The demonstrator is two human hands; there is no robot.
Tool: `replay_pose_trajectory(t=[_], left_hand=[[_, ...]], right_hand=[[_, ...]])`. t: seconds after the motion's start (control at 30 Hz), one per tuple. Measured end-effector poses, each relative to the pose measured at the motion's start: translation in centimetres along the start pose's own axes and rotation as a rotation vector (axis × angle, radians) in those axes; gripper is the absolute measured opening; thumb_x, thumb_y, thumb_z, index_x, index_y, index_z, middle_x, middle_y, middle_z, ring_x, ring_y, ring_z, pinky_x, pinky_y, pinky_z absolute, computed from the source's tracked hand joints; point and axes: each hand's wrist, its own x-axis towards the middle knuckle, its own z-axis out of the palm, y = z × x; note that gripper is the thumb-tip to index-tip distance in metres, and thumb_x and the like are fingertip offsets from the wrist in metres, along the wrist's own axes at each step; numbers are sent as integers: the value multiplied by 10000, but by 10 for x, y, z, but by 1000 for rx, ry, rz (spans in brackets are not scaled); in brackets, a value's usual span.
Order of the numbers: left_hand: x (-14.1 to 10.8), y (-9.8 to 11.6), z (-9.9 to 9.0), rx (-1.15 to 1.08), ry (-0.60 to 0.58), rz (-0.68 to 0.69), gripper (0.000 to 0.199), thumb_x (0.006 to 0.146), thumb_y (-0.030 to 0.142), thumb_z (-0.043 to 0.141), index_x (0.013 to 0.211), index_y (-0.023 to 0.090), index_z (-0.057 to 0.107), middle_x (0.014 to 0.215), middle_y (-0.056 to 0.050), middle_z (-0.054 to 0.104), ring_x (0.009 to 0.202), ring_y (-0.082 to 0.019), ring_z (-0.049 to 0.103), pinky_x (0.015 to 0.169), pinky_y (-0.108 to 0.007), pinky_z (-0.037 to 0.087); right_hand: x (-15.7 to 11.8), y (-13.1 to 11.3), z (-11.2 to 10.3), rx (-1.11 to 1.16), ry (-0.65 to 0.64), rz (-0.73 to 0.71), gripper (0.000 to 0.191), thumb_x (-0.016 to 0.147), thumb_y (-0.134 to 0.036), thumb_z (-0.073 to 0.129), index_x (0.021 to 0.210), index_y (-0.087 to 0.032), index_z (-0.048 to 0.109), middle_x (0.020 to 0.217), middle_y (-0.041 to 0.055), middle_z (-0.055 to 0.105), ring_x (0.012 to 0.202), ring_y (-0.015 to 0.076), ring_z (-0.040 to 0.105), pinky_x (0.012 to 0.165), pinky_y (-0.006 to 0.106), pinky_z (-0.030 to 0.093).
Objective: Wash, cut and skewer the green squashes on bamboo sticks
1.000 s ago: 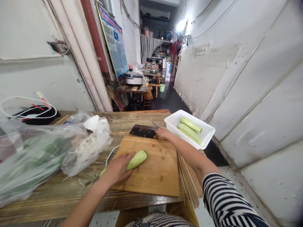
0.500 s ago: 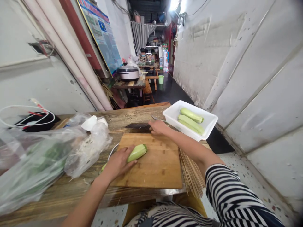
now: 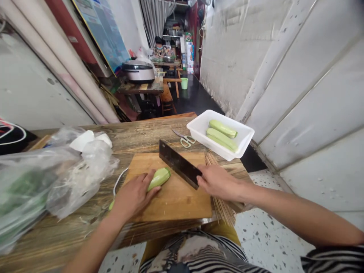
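the cleaver (image 3: 179, 163) is gripped in the right hand (image 3: 214, 182) over the cutting board (image 3: 182, 203); on the board's left part, the zucchini (image 3: 159, 177) is held under the left hand's (image 3: 136, 195) curved fingers. beyond the board, scissors (image 3: 184, 139) are seen.

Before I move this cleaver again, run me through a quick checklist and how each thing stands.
1. Cleaver gripped in right hand: ok.
2. Left hand on the zucchini: ok.
3. Blade apart from left fingers: ok.
4. Scissors off the cutting board: ok.
5. Space beneath right hand free of skewers: not ok.
6. Board secured against slipping: cannot tell.
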Motion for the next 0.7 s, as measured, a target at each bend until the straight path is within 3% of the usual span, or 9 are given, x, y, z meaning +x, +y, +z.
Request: replay_pose_trajectory(t=[0.17,0.7], left_hand=[[-3,2,4,40,36,14,633,926,530,325,1359,82,438,1110,-167,627,985,-297,592,855,-404,439],[-4,-5,2,-52,-10,1,617,923,527,332,1353,99,447,1185,-171,612,1025,-299,593,880,-407,433]], right_hand=[[-13,-15,8,-54,-71,66,294,882,-233,385,1105,-109,531,787,123,689,660,219,636,534,279,306],[-11,-18,5,-64,-98,22,267,889,-224,355,1091,-130,503,769,105,670,613,176,585,524,276,282]])
